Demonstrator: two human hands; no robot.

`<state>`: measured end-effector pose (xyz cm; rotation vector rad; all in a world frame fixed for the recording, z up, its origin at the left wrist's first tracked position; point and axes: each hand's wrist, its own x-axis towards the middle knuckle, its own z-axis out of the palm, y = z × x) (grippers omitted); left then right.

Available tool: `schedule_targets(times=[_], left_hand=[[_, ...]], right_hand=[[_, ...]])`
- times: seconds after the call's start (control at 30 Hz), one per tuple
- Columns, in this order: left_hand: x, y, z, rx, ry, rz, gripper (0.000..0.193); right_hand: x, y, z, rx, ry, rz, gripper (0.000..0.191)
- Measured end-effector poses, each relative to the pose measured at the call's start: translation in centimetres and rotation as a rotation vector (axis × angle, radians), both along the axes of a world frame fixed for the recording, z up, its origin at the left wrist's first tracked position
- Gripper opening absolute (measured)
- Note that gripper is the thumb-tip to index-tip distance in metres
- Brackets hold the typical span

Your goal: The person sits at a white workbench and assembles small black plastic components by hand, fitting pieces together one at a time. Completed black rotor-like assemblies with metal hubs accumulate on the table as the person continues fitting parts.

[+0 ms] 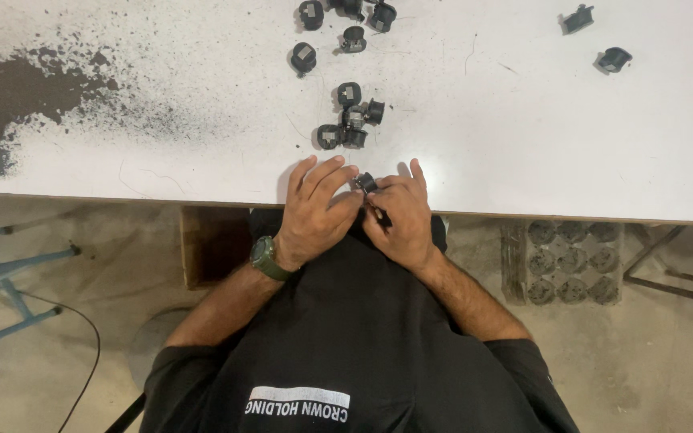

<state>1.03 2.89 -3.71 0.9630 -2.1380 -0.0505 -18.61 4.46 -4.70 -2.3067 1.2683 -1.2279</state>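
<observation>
My left hand [314,208], with a dark green watch on its wrist, and my right hand [404,218] meet at the near edge of the white table [563,144]. Between their fingertips they pinch a small black round part [366,182]. A thin dark piece [381,215] runs down from it along my right palm; I cannot tell what it is. Just beyond my fingers lies a cluster of several similar black round parts [350,120].
More black parts lie at the table's far edge [346,20], and two sit apart at the right [577,18] [615,58]. A dark worn patch [2,88] marks the table's left. Below are a cardboard box [210,244], a grey moulded tray [571,261] and a blue metal frame [2,273].
</observation>
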Motion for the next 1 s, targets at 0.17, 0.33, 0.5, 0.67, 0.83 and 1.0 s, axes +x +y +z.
schedule_targets(times=[0.17, 0.33, 0.5, 0.67, 0.83, 1.0], left_hand=[[0.0, -0.2, 0.1, 0.180, 0.099, 0.047, 0.008], [0.0, -0.3, 0.2, 0.326, 0.107, 0.062, 0.009], [-0.2, -0.4, 0.3, 0.342, 0.135, 0.060, 0.009], [-0.1, -0.3, 0.4, 0.328, 0.136, 0.043, 0.008], [-0.2, -0.4, 0.1, 0.348, 0.160, 0.023, 0.012], [0.0, -0.8, 0.0, 0.340, 0.138, 0.008, 0.008]], right_hand=[[-0.1, 0.1, -0.2, -0.019, -0.025, 0.006, 0.028], [-0.1, 0.2, -0.8, -0.049, -0.003, -0.005, 0.030], [-0.5, 0.8, -1.4, -0.109, -0.029, 0.092, 0.031], [-0.2, 0.6, -1.6, -0.110, 0.019, 0.036, 0.030], [0.4, 0.6, -0.9, -0.086, 0.027, -0.010, 0.030], [0.6, 0.2, -0.5, -0.080, 0.042, -0.027, 0.031]])
